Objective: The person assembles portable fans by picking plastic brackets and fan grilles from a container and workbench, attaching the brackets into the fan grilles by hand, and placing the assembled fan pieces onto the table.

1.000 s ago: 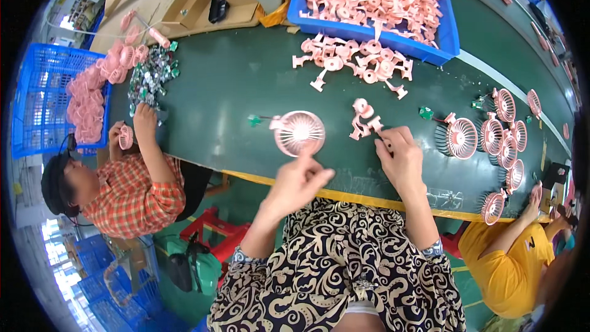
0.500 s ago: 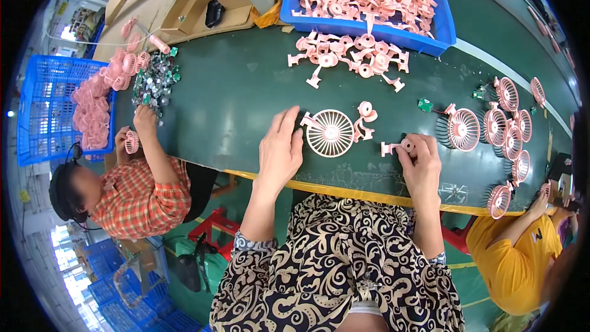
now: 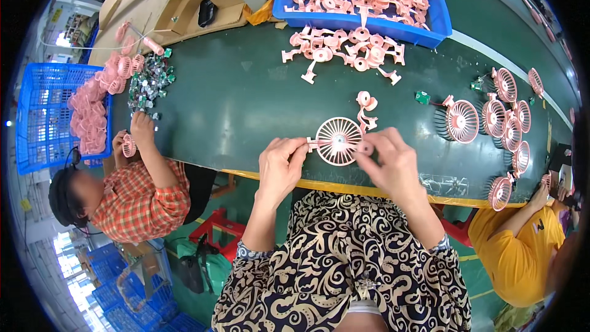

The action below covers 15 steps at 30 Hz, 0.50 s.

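A round pink fan grille (image 3: 332, 155) with a wire-like spoke pattern is in front of me, just above the table. My left hand (image 3: 281, 163) pinches the short stem at its left side. Over the grille's right edge, my right hand (image 3: 393, 163) holds a small pink bracket (image 3: 365, 147) with a round end. The right fingers are slightly blurred and hide the rest of that bracket. Just beyond the grille, loose pink brackets (image 3: 367, 106) lie on the green tabletop.
A blue tray (image 3: 362, 35) heaped with pink brackets stands at the back, with a loose pile (image 3: 375, 55) before it. Finished-looking pink grilles (image 3: 462, 122) with green circuit boards (image 3: 422, 97) lie right. Co-workers sit left, near a blue basket (image 3: 49, 77), and right.
My right hand has carried the bracket left to the grille's right edge. My left hand has closed on the grille's stem, and the grille has shifted slightly right and nearer.
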Each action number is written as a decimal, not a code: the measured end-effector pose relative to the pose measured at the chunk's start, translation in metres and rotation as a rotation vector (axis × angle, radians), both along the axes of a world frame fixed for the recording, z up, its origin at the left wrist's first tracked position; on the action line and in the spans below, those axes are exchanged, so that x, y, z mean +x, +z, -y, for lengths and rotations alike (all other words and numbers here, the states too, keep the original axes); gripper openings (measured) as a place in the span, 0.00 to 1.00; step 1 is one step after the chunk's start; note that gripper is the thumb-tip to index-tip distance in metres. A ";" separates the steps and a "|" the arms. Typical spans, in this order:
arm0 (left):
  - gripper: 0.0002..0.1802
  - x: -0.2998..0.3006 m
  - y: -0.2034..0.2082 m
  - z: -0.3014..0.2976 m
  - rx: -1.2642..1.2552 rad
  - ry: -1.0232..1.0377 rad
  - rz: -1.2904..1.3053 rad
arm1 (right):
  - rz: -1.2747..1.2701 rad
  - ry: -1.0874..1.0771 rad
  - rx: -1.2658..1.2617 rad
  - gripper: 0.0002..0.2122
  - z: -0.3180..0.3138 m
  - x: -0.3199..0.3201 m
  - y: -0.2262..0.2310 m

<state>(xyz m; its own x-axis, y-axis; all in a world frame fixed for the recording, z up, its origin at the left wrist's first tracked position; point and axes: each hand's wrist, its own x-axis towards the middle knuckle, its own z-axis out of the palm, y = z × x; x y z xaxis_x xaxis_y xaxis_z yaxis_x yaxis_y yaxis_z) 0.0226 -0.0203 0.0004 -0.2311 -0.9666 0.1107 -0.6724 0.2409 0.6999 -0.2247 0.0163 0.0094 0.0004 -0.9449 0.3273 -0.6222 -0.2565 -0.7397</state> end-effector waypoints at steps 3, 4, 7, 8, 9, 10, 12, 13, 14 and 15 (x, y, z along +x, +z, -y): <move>0.06 0.003 -0.007 -0.002 0.088 0.007 -0.110 | -0.042 0.080 -0.073 0.15 0.012 0.023 -0.005; 0.06 0.004 -0.009 -0.004 0.127 0.016 -0.155 | -0.118 0.098 -0.071 0.14 0.014 0.028 -0.006; 0.06 0.005 -0.012 -0.003 0.189 0.024 -0.155 | -0.266 0.119 -0.007 0.11 0.018 0.034 -0.015; 0.06 0.005 -0.013 -0.003 0.193 0.027 -0.155 | -0.297 0.124 -0.008 0.11 0.018 0.034 -0.020; 0.06 0.005 -0.014 -0.002 0.190 0.022 -0.132 | -0.328 0.128 -0.008 0.11 0.019 0.035 -0.023; 0.07 0.005 -0.013 -0.002 0.186 0.017 -0.109 | -0.327 0.131 -0.006 0.11 0.019 0.036 -0.023; 0.07 0.006 -0.012 -0.002 0.173 0.006 -0.095 | -0.376 0.139 0.022 0.10 0.020 0.037 -0.022; 0.08 0.006 -0.012 -0.001 0.155 -0.008 -0.082 | -0.376 0.138 0.024 0.10 0.021 0.038 -0.023; 0.08 0.006 -0.011 0.000 0.157 -0.010 -0.082 | -0.418 0.149 0.025 0.09 0.022 0.039 -0.025; 0.09 0.005 -0.010 0.000 0.158 -0.017 -0.080 | -0.460 0.158 0.026 0.08 0.023 0.039 -0.025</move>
<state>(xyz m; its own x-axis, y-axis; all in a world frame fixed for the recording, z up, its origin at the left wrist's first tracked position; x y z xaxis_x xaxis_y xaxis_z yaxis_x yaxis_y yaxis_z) 0.0273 -0.0207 -0.0095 -0.2442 -0.9694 -0.0239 -0.6095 0.1343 0.7813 -0.1857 -0.0066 -0.0160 0.2837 -0.9294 0.2361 -0.8410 -0.3595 -0.4043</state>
